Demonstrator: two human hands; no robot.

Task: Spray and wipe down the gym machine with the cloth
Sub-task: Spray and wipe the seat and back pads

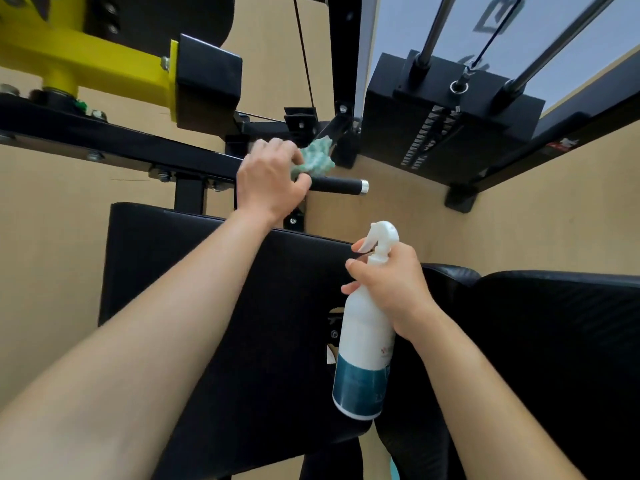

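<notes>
My left hand (272, 178) grips a bunched green-and-white cloth (317, 159) and presses it on the inner end of a black machine handle (341, 185) with a silver end cap. In my right hand (389, 289) I hold a white spray bottle (363, 362) with a teal lower band, upright, nozzle pointing left toward the handle, fingers on the trigger. Below both arms lies the machine's black padded seat (221, 306).
A black frame bar (114, 147) runs left from the handle, with a yellow arm (104, 60) above it. The black weight stack (446, 126) with its guide rods and cable stands at the upper right. Another black pad (554, 341) sits at the right. The floor is tan.
</notes>
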